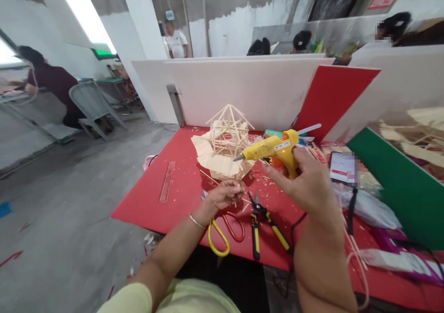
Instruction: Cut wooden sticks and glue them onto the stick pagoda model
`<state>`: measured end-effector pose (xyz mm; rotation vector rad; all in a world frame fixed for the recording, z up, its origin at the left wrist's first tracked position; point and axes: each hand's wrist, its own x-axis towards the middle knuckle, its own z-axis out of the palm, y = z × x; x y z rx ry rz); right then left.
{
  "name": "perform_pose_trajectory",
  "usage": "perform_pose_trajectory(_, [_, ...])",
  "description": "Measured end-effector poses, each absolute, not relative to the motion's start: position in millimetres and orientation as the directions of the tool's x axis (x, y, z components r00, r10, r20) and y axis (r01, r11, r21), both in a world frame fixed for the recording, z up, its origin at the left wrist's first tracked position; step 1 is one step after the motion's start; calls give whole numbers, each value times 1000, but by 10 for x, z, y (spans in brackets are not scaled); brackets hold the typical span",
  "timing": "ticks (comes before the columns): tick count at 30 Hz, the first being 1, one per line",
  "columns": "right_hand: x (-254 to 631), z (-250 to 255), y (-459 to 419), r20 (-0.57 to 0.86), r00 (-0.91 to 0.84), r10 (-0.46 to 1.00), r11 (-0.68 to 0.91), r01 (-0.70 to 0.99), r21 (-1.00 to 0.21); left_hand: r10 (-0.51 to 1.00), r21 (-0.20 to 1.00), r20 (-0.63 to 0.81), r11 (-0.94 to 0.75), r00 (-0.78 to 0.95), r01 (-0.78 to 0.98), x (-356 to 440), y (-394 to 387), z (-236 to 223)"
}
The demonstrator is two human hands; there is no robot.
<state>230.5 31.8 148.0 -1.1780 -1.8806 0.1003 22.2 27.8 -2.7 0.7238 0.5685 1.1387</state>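
Note:
My right hand [308, 179] is wrapped round a yellow glue gun [270, 147], raised above the table with its nozzle pointing left. A clear glue stick [310, 129] pokes out of its back. Lower down, my left hand [227, 193] has its fingers pinched together; whatever is between them is too small to make out. Just beyond it stands a model of thin wooden sticks [229, 137], with a pointed frame on top and a flat slatted base. Scissors [218, 239] with a yellow and a red handle lie below my left hand, beside black-and-yellow pliers [258, 216].
The red table [145, 202] is strewn with stick scraps. A clear ruler [167, 182] lies at left. On the right are a phone [343, 167], plastic bags [371, 209] and a green board [402, 188]. White panels [243, 84] wall the back; other people sit beyond.

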Motion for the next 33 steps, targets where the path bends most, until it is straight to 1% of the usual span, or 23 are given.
perform_pose_trajectory(2, [2354,1515,359,671,-178,720,541,749,-382,947,757,-46,241,319,-607,225,289,-56])
perform_pose_trajectory(5, [2423,1547,463,689,-196,698,532,785,-317,942,740,-29,245,335,-627,234,306,-126])
perform_pose_trajectory(9, [2479,1552,632,679,-215,702,533,791,-301,939,724,-25,253,343,-642,224,331,-166])
perform_pose_trajectory(14, [2489,1528,720,636,-329,698,578,784,-229,943,701,-52,269,329,-660,219,347,-164])
perform_pose_trajectory(18, [2471,1515,701,608,-368,703,581,791,-192,939,692,-66,286,336,-663,230,352,-184])
perform_pose_trajectory(24, [2453,1540,640,583,-392,711,582,794,-176,938,698,-47,277,344,-661,222,358,-185])
perform_pose_trajectory(29, [2470,1556,623,560,-364,744,538,823,-180,939,696,-8,252,344,-672,246,350,-146])
perform_pose_trajectory(33, [2471,1555,620,572,-377,728,533,836,-128,941,679,-13,257,338,-688,265,332,-111])
